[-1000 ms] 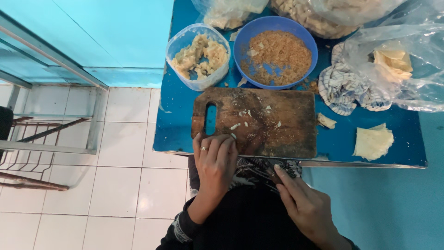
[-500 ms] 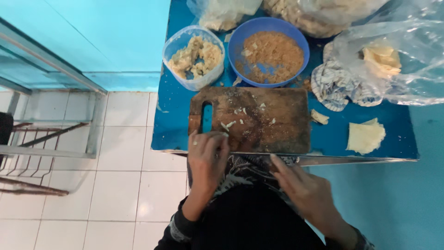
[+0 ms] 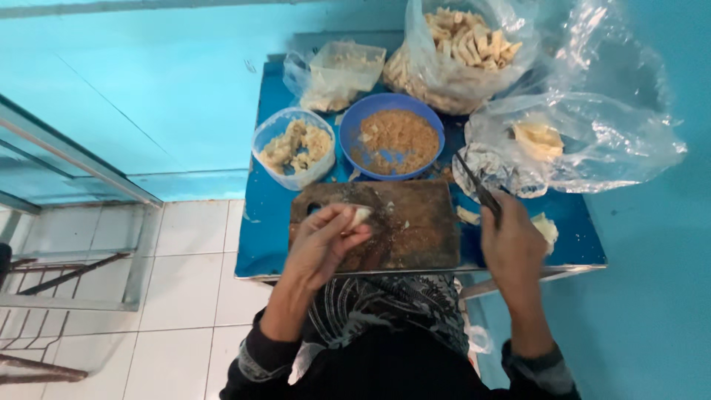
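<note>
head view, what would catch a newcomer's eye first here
The left hand pinches a pale food piece over the dark wooden cutting board on the blue table. The right hand grips a knife pointing away. Behind the board stands a blue bowl of brown crumbs.

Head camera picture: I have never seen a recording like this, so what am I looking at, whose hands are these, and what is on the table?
The camera sits on a person's head and looks down, so both bare hands are their own. The left hand pinches a small pale piece of food over a dark wooden cutting board. The right hand grips a knife, blade pointing away. On the blue table stand a blue bowl of brown crumbs, a clear tub of pale chunks, and plastic bags of food.
</note>
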A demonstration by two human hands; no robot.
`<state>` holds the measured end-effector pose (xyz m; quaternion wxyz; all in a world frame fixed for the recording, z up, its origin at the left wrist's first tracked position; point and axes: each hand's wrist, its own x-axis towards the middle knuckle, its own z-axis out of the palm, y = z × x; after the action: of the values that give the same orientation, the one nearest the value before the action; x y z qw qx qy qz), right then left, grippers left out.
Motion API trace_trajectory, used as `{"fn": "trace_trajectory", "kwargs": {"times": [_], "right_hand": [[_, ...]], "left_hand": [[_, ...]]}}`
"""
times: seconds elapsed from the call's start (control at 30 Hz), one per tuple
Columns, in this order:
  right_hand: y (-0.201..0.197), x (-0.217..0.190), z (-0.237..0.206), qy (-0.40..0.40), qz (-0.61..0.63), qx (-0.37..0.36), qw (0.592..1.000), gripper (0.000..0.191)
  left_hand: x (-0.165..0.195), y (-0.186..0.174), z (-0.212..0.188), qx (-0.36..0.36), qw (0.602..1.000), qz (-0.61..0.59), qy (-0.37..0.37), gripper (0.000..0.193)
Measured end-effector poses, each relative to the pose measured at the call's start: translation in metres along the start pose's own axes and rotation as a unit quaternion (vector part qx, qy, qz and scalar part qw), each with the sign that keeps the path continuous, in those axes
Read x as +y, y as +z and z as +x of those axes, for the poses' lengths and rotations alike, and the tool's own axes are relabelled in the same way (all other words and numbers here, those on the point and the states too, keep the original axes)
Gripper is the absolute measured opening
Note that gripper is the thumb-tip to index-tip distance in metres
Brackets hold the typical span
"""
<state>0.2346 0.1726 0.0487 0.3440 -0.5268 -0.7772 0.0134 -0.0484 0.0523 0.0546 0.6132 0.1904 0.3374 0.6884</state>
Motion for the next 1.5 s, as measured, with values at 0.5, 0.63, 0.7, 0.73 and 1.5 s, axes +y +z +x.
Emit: {"fn": "trace_trajectory", "kwargs": {"times": [0.5,0.63,0.7,0.73,1.5], "right_hand": [[-0.01,-0.067,0.017,-0.162,0.408,-0.199,0.876,0.035],[0.01,-0.069,0.03,-0.172,0.398,-0.239,0.869,0.022],[0.02,-0.061,0.043,-0.138,0.412,-0.284,0.855,0.021],[0.024,-0.058,0.055,-0.117,0.407,-0.308,0.852,0.02],[-0.069,0.058,0.032,-0.08,0.045,-0.306,0.948,0.058]], "left_hand": [[-0.052,0.016,0.013,-0.041,0.937,0.309,0.157,0.036],[-0.054,0.018,0.014,-0.013,0.949,0.259,0.182,0.05],[-0.047,0.019,0.011,-0.013,0.957,0.243,0.159,0.06],[-0.043,0.021,0.009,-0.012,0.952,0.263,0.155,0.063],[0.004,-0.053,-0.058,0.165,0.855,0.423,0.25,0.021]]}}
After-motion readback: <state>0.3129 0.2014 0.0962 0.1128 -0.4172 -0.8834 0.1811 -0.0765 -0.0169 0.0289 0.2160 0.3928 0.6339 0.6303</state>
